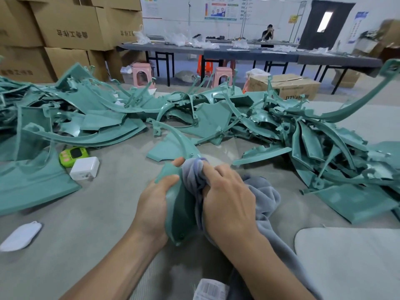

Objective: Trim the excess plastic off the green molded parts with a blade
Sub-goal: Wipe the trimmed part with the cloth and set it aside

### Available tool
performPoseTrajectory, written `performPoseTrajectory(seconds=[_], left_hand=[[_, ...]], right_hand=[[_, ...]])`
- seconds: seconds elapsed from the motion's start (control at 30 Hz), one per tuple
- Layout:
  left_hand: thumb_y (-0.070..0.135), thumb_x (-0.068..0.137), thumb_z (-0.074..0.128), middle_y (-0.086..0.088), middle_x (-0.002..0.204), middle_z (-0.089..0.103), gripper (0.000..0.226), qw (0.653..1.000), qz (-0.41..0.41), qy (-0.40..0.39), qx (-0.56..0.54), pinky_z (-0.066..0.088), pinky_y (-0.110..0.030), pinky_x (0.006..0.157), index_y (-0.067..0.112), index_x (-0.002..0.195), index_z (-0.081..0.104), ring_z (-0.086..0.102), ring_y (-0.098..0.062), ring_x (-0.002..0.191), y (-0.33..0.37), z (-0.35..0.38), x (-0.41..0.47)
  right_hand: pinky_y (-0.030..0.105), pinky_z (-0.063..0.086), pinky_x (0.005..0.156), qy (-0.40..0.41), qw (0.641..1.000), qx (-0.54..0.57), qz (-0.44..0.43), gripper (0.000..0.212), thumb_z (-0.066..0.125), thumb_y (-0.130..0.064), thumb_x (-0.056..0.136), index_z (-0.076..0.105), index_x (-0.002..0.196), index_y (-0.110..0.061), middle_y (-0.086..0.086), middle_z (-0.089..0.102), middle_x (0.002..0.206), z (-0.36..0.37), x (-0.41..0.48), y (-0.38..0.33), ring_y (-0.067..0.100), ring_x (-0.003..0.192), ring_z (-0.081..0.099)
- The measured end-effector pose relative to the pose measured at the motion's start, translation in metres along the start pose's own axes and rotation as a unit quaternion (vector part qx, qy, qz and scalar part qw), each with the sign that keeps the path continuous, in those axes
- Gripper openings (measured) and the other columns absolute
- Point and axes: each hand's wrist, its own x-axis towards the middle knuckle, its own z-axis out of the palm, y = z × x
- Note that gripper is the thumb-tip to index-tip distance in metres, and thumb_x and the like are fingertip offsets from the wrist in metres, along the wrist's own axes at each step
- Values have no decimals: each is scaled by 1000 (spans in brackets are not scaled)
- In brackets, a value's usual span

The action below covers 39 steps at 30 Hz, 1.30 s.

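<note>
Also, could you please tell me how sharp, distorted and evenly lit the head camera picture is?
Head view: the left hand, the right hand and the held green part are fairly sharp; the far dark table bows from wide-angle distortion; the top right corner is smeared; light is soft and even, shadows faint.

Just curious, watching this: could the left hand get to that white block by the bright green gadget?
Probably yes, once freed: the left hand grips a green molded part, but the white block lies on the grey mat to its left with only bare mat between.
</note>
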Motion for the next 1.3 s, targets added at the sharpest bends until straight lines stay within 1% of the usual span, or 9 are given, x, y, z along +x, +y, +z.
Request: performPoseTrajectory(seconds=[0.2, 0.33, 0.43, 0.57, 0.63, 0.83, 1.03, 1.17, 1.3], left_hand=[[15, 96, 45, -16, 122, 72, 42, 995, 1, 95, 13, 47, -57, 105, 25, 130, 67, 67, -41, 114, 5, -11, 3], [18, 97, 44, -12, 122, 73, 42, 994, 3, 107, 20, 50, -58, 101, 27, 131, 67, 68, -41, 112, 7, -10, 4], [20, 99, 44, -12, 122, 72, 40, 993, 12, 113, -3, 51, -56, 101, 28, 131, 67, 68, -39, 113, 9, -7, 2], [34, 100, 51, -13, 114, 75, 31, 989, 26, 144, -13, 63, -43, 74, 30, 122, 73, 74, -34, 101, 13, -4, 2], [42, 100, 53, -14, 114, 75, 32, 990, 6, 140, -1, 63, -43, 72, 31, 122, 73, 73, -34, 102, 12, -2, 1], [20, 104, 45, -18, 125, 70, 36, 996, 26, 75, 26, 50, -48, 102, 23, 133, 65, 67, -36, 116, 8, 2, 1], [6, 100, 49, -16, 108, 76, 33, 985, 62, 80, 143, 63, -40, 79, 19, 117, 74, 74, -34, 99, 7, 1, -1], [1, 97, 55, -7, 103, 78, 35, 960, 95, 54, 256, 60, -32, 77, 25, 109, 77, 74, -24, 94, 3, 2, -4], [20, 83, 60, 5, 93, 77, 34, 916, 126, 11, 382, 56, -21, 72, 39, 107, 74, 72, -10, 84, -1, 4, -8]], right_hand=[[33, 26, 75, -95, 991, -81, -42, 17, 59, -30, 91, 56, 107, -35, -8, 47, 102, -14, -10, 5, 20, 100, 51], [33, 24, 77, -80, 993, -83, -15, 15, 58, -25, 92, 59, 102, -36, -9, 38, 94, -18, -11, 8, 18, 89, 38], [31, 21, 78, -85, 992, -61, -72, 10, 56, -27, 93, 59, 98, -35, -11, 38, 92, -17, -13, 8, 16, 93, 42], [29, 22, 73, -114, 978, 18, -176, 21, 65, -23, 74, 68, 92, -33, -10, 48, 85, -12, -23, -3, 16, 79, 44], [31, 28, 69, -115, 972, 39, -200, 22, 64, -23, 74, 70, 93, -33, -9, 52, 84, -8, -26, -7, 17, 76, 48], [31, 40, 72, 18, 996, 55, -71, 14, 57, -23, 87, 67, 92, -31, -9, 59, 84, -2, -16, 2, 15, 80, 55], [33, 35, 68, 111, 989, 61, 73, 6, 56, -26, 95, 59, 89, -28, -11, 52, 86, -12, 1, 18, 17, 78, 51], [34, 31, 63, 123, 990, 48, 53, 20, 53, -40, 99, 53, 83, -28, -10, 45, 78, -23, 13, 15, 16, 70, 46], [34, 28, 54, 113, 992, 51, 37, 32, 48, -37, 102, 52, 76, -20, -4, 47, 76, -35, 42, 13, 16, 64, 44]])
